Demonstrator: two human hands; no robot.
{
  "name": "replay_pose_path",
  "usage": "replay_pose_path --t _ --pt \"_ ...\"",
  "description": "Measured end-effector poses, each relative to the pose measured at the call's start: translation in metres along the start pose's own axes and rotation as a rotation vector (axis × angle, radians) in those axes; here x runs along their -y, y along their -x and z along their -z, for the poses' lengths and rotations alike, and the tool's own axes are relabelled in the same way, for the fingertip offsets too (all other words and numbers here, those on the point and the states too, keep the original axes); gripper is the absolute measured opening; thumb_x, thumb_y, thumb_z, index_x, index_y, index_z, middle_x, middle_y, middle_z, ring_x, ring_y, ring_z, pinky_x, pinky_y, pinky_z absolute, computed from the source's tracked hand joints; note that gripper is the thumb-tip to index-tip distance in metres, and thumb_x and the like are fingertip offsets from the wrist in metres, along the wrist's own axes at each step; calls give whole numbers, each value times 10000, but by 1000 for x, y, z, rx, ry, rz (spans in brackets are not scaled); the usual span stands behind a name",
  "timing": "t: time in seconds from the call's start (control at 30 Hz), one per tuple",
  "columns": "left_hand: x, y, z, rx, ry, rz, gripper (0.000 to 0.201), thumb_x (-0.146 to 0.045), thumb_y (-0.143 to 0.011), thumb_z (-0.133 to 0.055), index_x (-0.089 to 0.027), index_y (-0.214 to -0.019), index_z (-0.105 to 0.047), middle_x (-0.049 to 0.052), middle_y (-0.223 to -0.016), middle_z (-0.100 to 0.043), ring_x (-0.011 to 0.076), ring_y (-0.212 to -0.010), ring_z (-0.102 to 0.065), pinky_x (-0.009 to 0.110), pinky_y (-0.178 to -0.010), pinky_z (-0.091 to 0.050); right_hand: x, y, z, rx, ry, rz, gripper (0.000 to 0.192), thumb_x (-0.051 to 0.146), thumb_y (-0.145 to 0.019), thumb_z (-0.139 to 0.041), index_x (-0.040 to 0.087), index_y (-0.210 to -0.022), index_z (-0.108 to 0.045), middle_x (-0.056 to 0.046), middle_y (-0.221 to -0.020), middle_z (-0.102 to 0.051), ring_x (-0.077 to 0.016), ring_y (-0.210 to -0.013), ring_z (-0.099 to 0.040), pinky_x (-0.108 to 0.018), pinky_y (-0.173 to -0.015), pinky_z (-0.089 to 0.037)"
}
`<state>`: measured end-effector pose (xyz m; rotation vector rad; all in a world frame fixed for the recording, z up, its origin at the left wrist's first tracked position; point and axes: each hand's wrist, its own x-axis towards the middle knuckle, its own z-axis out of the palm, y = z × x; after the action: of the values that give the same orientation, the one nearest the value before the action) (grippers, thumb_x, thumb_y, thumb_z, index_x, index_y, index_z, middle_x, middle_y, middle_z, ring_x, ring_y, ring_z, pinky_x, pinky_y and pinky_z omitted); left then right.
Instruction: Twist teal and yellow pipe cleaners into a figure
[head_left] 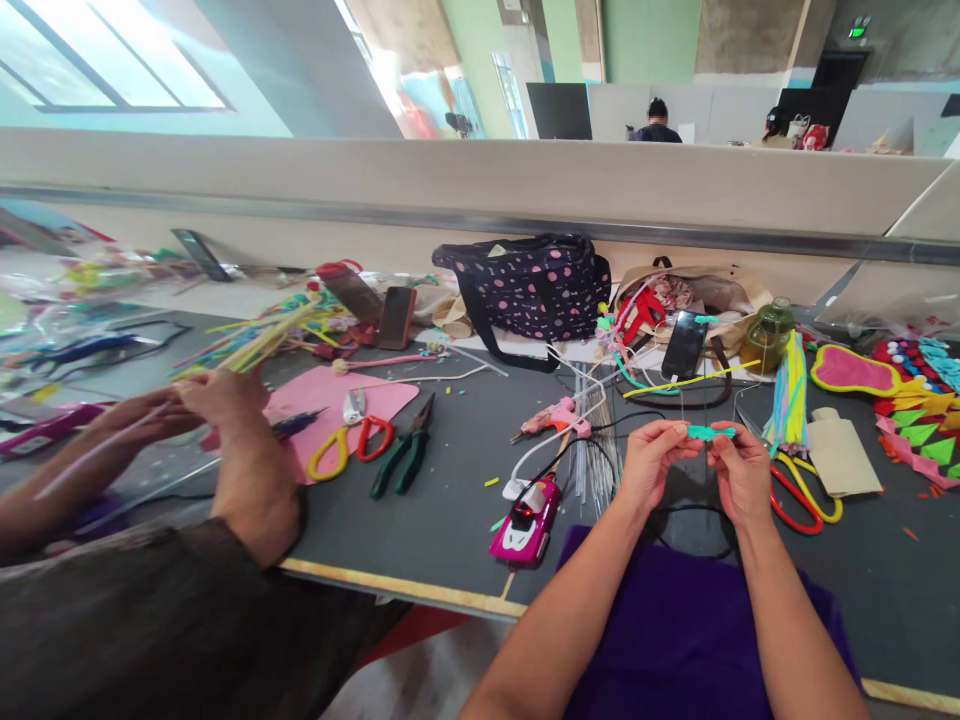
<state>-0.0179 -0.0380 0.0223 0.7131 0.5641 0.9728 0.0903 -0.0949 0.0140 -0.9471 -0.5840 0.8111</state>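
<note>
Green piece: the small green piece (pixel 709 433) is in the gap between your two hands, right at your fingertips.
Left hand: your left hand (pixel 654 458) has thumb and fingers pinched together on one end of it.
Right hand: your right hand (pixel 739 472) pinches the other end the same way.
Slip: it could pop out if one pinch gets loose, because it is so little.
Bend: it could get squashed or pulled out of shape if you squeeze or tug too hard.
Scissors: the scissors (pixel 784 460) lie just beside your right fingers, so a quick swing could knock them.
Glue gun: the pink glue gun (pixel 568 415) is off past your left fingers. It may be hot; I can't tell. Reaching that way without looking could burn you.
Hidden: your fingertips cover both ends of the green piece. Thin lines run up and down by it, too faint to name.
Blurry: the other person's hands (pixel 225 397), well left of your fingers, are smeared.
</note>
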Motion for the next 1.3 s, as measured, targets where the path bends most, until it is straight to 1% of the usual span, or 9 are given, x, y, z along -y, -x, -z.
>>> replay_pose_path --t 0.13,0.23,0.37,0.5,0.63,0.83,1.0,1.13,1.3 --pt "0 0 0 -10 -29 -18 293 -305 -613 -821 -94 -780 -705 77 -661 -709 184 -601 -687 285 -628 -565 0 0 -1 2 -4 -19 310 345 -644 -804 202 -896 -693 39 -617 -570 -84 -511 -478 -223 -492 -383" --pt "-1 -1 1 -25 -54 -44 295 -317 -612 -821 -98 -775 -707 77 -671 -712 187 -605 -687 291 -627 -564 0 1 -1 45 25 -59 371 330 -630 -811 208 -959 -692 23 -702 -624 -90 -550 -490 -230 -517 -394" --pt "-2 -1 2 -37 -60 -62 271 -308 -612 -819 -107 -759 -712 66 -672 -713 179 -610 -684 280 -612 -561 -2 1 -2 88 33 -102 369 308 -615 -824 213 -947 -694 -6 -805 -682 -107 -618 -537 -236 -555 -408" --pt "-1 0 1 -23 -85 -68 274 -315 -616 -818 -106 -764 -719 68 -686 -717 184 -614 -686 291 -627 -565 -4 1 -3 64 49 -92 296 333 -648 -805 193 -887 -699 2 -722 -671 -89 -544 -490 -223 -497 -360" --pt "-2 1 -1 17 -90 -35 290 -324 -638 -805 -95 -795 -720 86 -693 -720 198 -625 -693 307 -645 -568 -4 3 -5 -5 31 -50 233 350 -653 -799 184 -769 -683 33 -616 -621 -64 -474 -421 -213 -453 -316" --pt "-2 1 1 43 -84 -9 306 -347 -649 -798 -100 -801 -704 84 -674 -712 191 -612 -691 286 -630 -556 -4 4 -7 -33 47 -13 241 364 -649 -797 177 -741 -676 30 -604 -609 -64 -476 -415 -210 -443 -313" --pt "0 0 3 13 -111 -31 271 -343 -640 -801 -118 -735 -684 46 -651 -695 161 -566 -668 269 -600 -539 -4 5 -8 -61 52 2 247 368 -647 -795 175 -726 -662 30 -612 -600 -67 -489 -421 -216 -458 -336" --pt "-1 1 1 -4 -137 -61 260 -339 -638 -798 -117 -709 -682 38 -628 -686 155 -542 -654 268 -590 -526 -4 6 -9 -74 62 19 249 375 -658 -786 173 -723 -656 36 -601 -586 -68 -490 -413 -224 -482 -354" --pt "-2 2 0 4 -114 -54 241 -319 -639 -795 -118 -705 -680 38 -624 -685 154 -533 -650 258 -572 -514 -5 7 -10 -92 25 25 235 353 -658 -790 169 -707 -651 43 -586 -567 -62 -483 -395 -220 -477 -332"
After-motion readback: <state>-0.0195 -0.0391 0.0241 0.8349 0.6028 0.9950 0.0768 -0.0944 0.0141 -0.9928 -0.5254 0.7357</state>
